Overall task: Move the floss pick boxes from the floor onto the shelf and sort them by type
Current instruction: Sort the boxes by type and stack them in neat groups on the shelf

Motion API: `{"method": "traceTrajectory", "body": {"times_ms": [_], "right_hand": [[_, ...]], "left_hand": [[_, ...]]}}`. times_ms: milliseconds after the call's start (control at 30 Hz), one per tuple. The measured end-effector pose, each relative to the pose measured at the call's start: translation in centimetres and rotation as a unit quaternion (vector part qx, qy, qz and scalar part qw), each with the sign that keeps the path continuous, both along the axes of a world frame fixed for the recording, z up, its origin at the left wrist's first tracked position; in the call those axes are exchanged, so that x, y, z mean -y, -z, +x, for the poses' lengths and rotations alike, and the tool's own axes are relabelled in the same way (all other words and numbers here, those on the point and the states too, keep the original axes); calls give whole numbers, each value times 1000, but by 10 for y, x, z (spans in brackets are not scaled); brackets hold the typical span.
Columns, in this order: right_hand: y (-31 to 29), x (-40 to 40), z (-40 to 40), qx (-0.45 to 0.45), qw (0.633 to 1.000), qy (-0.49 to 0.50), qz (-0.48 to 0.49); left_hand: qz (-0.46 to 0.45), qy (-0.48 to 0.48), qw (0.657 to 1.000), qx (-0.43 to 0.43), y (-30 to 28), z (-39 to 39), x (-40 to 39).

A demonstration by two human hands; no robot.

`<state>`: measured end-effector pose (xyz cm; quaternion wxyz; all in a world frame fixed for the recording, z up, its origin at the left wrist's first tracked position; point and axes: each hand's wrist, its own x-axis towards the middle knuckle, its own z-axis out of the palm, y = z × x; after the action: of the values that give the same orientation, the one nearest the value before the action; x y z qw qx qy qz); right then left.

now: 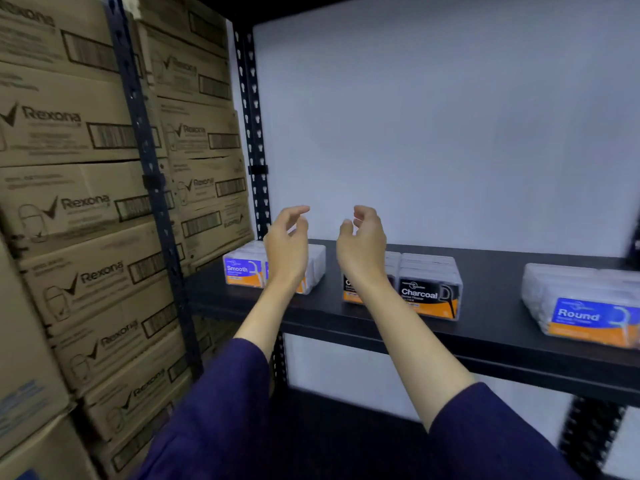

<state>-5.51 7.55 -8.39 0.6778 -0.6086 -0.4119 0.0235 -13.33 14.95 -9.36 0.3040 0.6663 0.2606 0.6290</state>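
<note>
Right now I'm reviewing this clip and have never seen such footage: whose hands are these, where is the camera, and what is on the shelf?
There is one view, from a camera worn on a person's head, looking down at their bare hands. The left hand and right hand hover open above the black shelf, holding nothing. On it sit three groups of floss pick boxes: Smooth boxes on the left, Charcoal boxes in the middle, Round boxes on the right. Stacked Rexona cartons fill the neighbouring rack.
</note>
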Motion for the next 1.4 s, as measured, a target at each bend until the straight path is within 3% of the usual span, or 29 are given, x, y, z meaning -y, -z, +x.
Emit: {"method": "traceTrajectory", "body": {"times_ms": [267,500,900,1133,1267,1400], "right_hand": [[24,77,83,157,967,141,-145],[50,91,101,-19,986,11,-168],[54,104,123,-36,986,38,-160],[54,105,122,20,985,64,-156],[44,111,115,126,975,124,-135],[23,130,105,234,947,164,-148]], "left_hand": [[-127,107,972,-169,36,71,10],[-175,170,953,-179,40,75,13],[-188,162,953,-176,47,90,30],[-147,143,961,-184,42,86,35],[-45,61,986,-149,28,85,58],[59,38,981,-183,9,85,94]]}}
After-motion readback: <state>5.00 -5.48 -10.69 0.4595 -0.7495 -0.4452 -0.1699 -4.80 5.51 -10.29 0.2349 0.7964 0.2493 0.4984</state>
